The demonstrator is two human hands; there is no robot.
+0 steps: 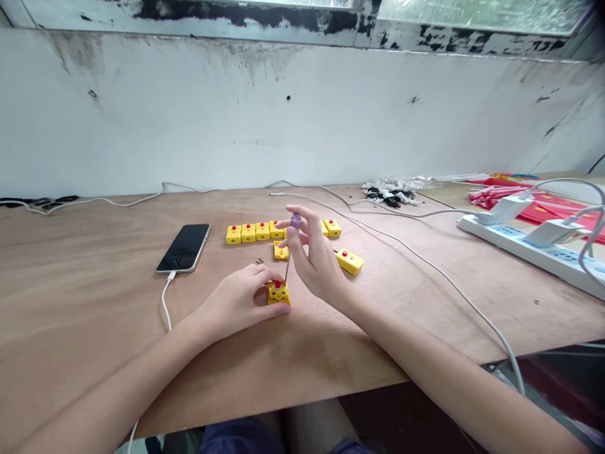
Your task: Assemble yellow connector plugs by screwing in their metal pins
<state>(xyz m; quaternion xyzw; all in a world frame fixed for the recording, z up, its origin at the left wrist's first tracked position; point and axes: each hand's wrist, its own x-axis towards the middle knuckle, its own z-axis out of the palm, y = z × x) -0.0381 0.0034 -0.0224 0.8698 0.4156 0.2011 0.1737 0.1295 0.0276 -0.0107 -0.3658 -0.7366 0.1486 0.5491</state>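
A plywood tabletop (94, 302) runs along a white, stained wall (302, 120) below a window frame with flaking black paint (246, 22). At its right end lies a white power strip (524, 249) with two white plug adapters (508, 209) in its sockets, and white cables trail from them across the wood. Beyond it are red packets (558, 211), pink sticks (496, 197) and a heap of black-and-white cable pieces (390, 194). A black smartphone (183, 248) lies face up, left of centre, with a white charging cable (166, 302) in its lower end.

Both forearms reach in from the bottom corners, bent toward the middle. The left hand (231, 302) rests on the tabletop, its fingers (258, 277) curled over a yellow block (278, 294) with the thumb along its front, gripping it. The right hand (314, 255) is raised above that block, its fingers (295, 209) and thumb pinching the purple handle of a small screwdriver (295, 221). The thin shaft points down to the block's top.

Seven more yellow blocks with red dots can be counted: four in a row (255, 231), two to the right (350, 261) and one tipped near the hand (281, 251). Tiny metal screws (259, 260) lie nearby, too small to count.
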